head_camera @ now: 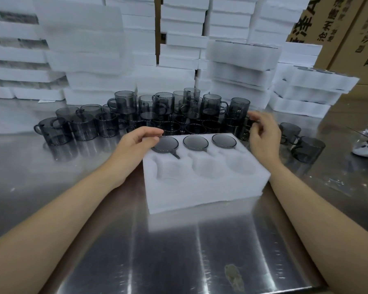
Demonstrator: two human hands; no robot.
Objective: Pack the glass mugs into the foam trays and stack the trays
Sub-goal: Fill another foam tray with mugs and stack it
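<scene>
On the desk [179, 251] our foam tray [202, 183] holds three mugs [196, 142] in its far row; near row empty. Left hand [136, 141] rests released on the tray; right hand [261, 132] fingers close around a loose mug [245, 129]. Next, seat it near-right.

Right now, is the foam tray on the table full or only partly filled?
Partly filled. The foam tray holds three smoked glass mugs in its far row; the three near pockets are empty.

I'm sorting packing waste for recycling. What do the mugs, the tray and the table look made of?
Mugs: smoky grey glass, see-through and glossy.
Tray: soft white foam, matte, fuzzy cut edges; probably polyethylene, not certain.
Table: likely stainless steel, brushed, mirroring the tray.
</scene>
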